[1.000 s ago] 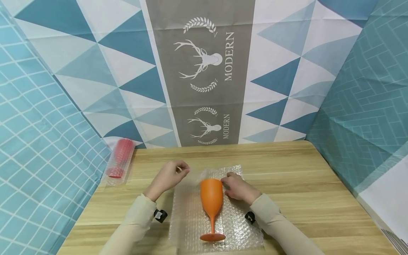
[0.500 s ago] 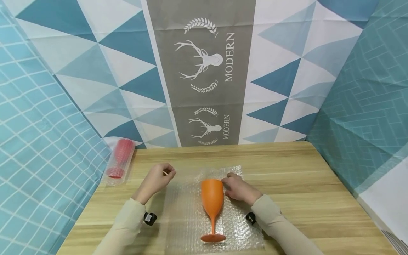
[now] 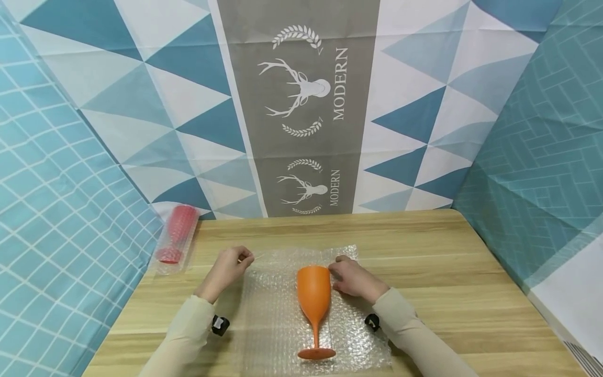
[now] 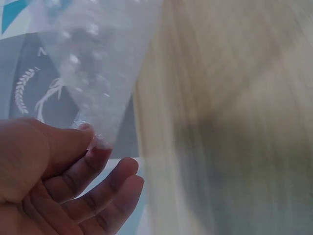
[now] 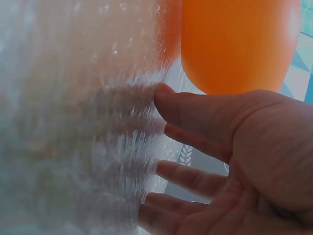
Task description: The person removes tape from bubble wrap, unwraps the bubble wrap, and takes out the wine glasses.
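Observation:
An orange goblet lies on its side on a sheet of clear bubble wrap, its foot toward me. At the far left, my left hand pinches a corner of the bubble wrap between thumb and finger; in the left wrist view the raised wrap tapers to that grip. My right hand rests beside the goblet's bowl. Seen from the right wrist, its extended fingers touch the bubble wrap, with the thumb just by the orange bowl. Whether the thumb touches the bowl, I cannot tell.
A red goblet-like item wrapped in bubble wrap lies at the table's back left corner. The wooden table meets patterned cloth walls at the back and on both sides.
My left hand has moved left and slightly down toward the table, drawing the bubble wrap's left side outward and flatter. The right hand and the orange goblet have stayed almost in place.

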### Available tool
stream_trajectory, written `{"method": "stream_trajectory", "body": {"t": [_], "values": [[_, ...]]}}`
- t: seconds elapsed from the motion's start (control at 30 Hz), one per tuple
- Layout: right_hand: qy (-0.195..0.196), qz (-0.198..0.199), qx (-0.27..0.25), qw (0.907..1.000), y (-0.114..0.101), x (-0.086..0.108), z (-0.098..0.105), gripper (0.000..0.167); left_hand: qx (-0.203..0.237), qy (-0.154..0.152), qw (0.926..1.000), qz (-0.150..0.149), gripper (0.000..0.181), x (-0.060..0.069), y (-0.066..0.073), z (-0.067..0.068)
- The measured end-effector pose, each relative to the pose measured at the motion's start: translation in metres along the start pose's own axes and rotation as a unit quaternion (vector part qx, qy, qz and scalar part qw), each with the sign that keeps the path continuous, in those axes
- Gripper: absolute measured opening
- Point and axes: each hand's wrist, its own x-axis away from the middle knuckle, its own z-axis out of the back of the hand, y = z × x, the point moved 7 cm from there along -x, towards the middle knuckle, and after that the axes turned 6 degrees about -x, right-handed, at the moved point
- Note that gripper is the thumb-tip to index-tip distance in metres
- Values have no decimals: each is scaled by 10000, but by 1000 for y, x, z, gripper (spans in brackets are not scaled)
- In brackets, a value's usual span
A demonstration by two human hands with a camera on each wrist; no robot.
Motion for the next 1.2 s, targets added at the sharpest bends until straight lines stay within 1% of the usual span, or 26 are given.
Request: {"method": "stream_trajectory", "body": {"t": [0.1,0.2,0.27,0.37,0.43,0.47,0.5,0.53,0.6,0.63,0.67,0.7,0.73,0.77,0.8,0.83,0.87,0.9,0.93,0.97,1.0,1.07,1.1,1.13,1.2], "values": [[-5,16,-34,10000,-1,1,1,39,-38,10,10000,45,7,1,-6,-5],[-2,156,-5,9999,-6,1,3,38,-134,-42,9998,105,8,2,-12,-10],[0,226,81,9997,-10,0,3,37,-202,-90,9995,239,10,3,-15,-13],[10,210,196,9996,-12,-3,3,37,-229,-36,9992,321,22,5,-15,-11],[18,163,209,9996,-13,-4,3,38,-287,119,9992,262,33,6,-11,-7],[15,134,195,9997,-13,-4,3,38,-353,225,9990,146,39,7,-7,-4],[18,102,190,9998,-13,-5,3,38,-441,332,9985,-40,43,8,-2,-1],[19,84,184,9998,-13,-5,3,39,-546,435,9971,-295,46,9,4,2],[32,56,159,9999,-12,-4,3,39,-771,600,9911,-906,49,13,20,6],[39,47,150,9999,-12,-4,3,38,-853,622,9869,-1220,49,16,28,7],[49,44,143,9999,-12,-4,3,38,-900,571,9826,-1520,48,19,36,7],[62,44,133,9999,-11,-4,3,38,-937,460,9781,-1803,46,23,44,5],[72,41,120,9999,-11,-4,3,37,-920,258,9756,-1975,44,26,49,3],[74,33,101,9999,-10,-3,3,37,-899,-5,9741,-2073,43,29,53,-1],[67,38,94,9999,-10,-3,2,37,-856,-311,9739,-2079,44,32,56,-5],[63,57,91,9999,-9,-3,2,37,-789,-634,9743,-2012,47,35,56,-10],[52,72,73,9999,-8,-2,2,38,-740,-959,9744,-1894,54,37,56,-15],[45,79,58,9999,-8,-2,2,38,-708,-1241,9740,-1758,63,40,55,-20],[43,80,47,9999,-7,-1,2,38,-649,-1507,9740,-1561,74,42,52,-25],[54,76,24,10000,-6,0,1,39,-605,-1721,9730,-1415,85,43,51,-29],[60,78,22,9999,-5,1,1,40,-567,-1896,9719,-1276,95,45,49,-32],[80,42,14,10000,-3,2,0,42,-499,-2147,9690,-1113,110,48,46,-39],[95,0,13,10000,-3,3,0,43,-475,-2246,9677,-1046,116,49,45,-42],[104,-40,19,9999,-2,4,-1,44,-415,-2380,9660,-917,120,50,43,-45],[98,-110,27,9999,-2,5,-2,47,-406,-2582,9624,-744,125,54,41,-49]]}}
